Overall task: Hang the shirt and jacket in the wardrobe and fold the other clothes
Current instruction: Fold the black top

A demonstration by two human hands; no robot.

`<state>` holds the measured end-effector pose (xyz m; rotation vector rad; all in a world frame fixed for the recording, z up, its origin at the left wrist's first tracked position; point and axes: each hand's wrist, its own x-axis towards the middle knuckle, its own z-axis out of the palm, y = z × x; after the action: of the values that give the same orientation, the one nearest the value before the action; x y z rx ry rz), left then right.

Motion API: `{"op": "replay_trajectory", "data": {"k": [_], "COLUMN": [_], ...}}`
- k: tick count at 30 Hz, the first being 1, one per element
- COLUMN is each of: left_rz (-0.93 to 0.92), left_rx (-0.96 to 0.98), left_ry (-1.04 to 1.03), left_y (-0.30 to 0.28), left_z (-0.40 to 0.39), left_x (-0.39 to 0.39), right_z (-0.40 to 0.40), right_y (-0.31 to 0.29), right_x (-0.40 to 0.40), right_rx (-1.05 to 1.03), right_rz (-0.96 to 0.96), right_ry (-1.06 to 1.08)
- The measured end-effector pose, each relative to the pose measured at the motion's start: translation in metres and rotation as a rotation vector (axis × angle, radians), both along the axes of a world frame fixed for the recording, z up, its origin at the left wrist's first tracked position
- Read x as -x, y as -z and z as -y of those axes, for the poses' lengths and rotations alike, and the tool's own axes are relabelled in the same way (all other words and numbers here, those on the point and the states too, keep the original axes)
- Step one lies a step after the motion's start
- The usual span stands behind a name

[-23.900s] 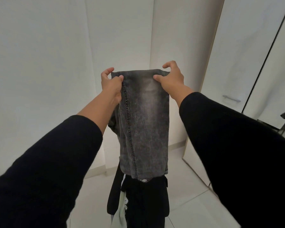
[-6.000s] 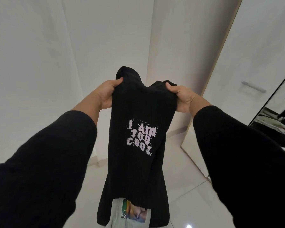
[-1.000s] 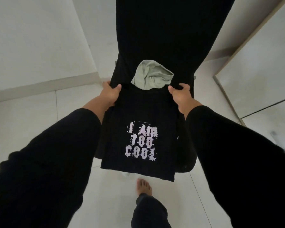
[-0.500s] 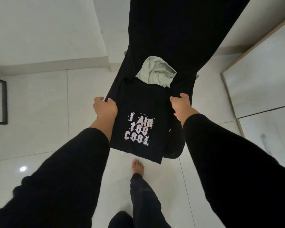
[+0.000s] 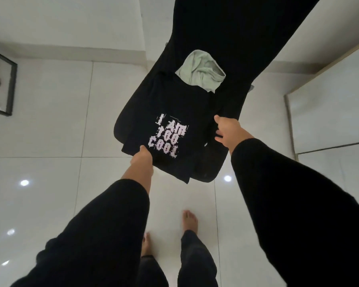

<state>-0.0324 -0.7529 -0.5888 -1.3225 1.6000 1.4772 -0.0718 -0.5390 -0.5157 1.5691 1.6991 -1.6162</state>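
White glossy floor tiles fill the view, ceiling lights reflected in them; white walls with a skirting board behind, and a pale wardrobe door at the right edge. Black metal frame at the left edge, contents unclear. Centre: a black chair, its tall back rising out of the top of the view; dark cloth covers seat and back, and I cannot tell chair from garment there. On the seat lies the black T-shirt, folded, white print "I Am Too Cool" facing up, its near edge hanging just over the seat front. A crumpled pale green garment sits behind it, against the chair back. Left hand pinches the T-shirt's near left corner, thumb on top; grip clamped on the cloth. Right hand is at the T-shirt's right side, fingers spread and relaxed, grip apart, holding nothing I can make out. Two bare feet on the tiles below. Versus half a second ago: both hands held the shirt's upper edges then; since then the left has slid to the bottom corner, the right has let go, and the shirt lies flatter on the seat.
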Motion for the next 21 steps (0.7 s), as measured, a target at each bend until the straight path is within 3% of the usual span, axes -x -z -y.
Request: {"op": "replay_trajectory", "data": {"k": [5,9,12,17,21], "left_rz": [-0.037,0.068,0.117,0.033,-0.061], "left_rx": [0.032,0.000,-0.052,-0.026,-0.068], "left_ry": [-0.056,-0.155,-0.270,-0.396,-0.504], "left_y": [0.021,0.032,0.033,0.035,0.036], "left_z": [-0.015,-0.024,-0.028,-0.028,-0.021], "left_x": [0.003,-0.004,-0.007,-0.010,-0.016], "right_z": [-0.016,-0.022,-0.033,-0.038,-0.028], "right_y": [0.030,0.049,0.058,0.064,0.070], "right_x": [0.028,0.039,0.031,0.037,0.053], "right_rx": [-0.030,-0.118,-0.223,0.004,0.013], "right_rz": [-0.016,0.013,-0.085,-0.219,0.009], "right_ry": [-0.107,-0.144,-0.360,-0.343,-0.238]}}
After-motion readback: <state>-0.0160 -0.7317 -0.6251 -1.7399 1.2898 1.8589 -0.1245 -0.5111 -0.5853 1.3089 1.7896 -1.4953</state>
